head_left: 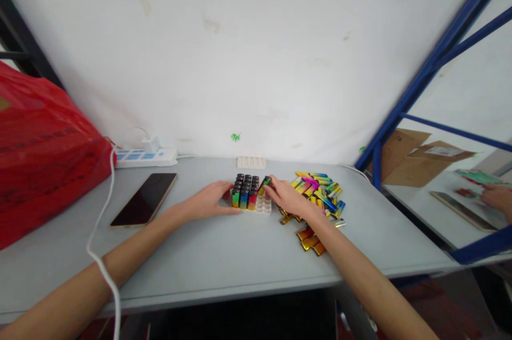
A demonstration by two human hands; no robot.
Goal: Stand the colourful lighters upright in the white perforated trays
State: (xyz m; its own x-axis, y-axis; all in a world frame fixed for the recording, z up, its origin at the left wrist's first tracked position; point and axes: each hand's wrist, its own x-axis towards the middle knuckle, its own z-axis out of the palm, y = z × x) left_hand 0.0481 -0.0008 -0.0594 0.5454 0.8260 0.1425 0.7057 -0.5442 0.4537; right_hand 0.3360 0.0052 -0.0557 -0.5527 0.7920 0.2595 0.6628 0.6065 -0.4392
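A white tray with round slots point(264, 205) lies on the table, with several upright lighters point(244, 193) filling its left rows. These lighters have black tops and shiny coloured bodies. My left hand point(211, 200) holds the tray by its left side, thumb at the front corner and fingers toward the back. Over the bare slots on the right, my right hand point(288, 197) pinches a tilted lighter point(264, 184) with a dark top and yellow-green body. Right of the tray, partly behind my right hand and forearm, spreads a loose pile of shiny lighters point(326, 201).
Another white tray point(251, 162) sits against the wall. At left are a phone point(144, 200), a power strip point(148, 157), a white cable point(100, 212) and a red bag point(48, 153). A blue frame point(424, 79) bounds the right; another person's hand point(496, 197) shows beyond it.
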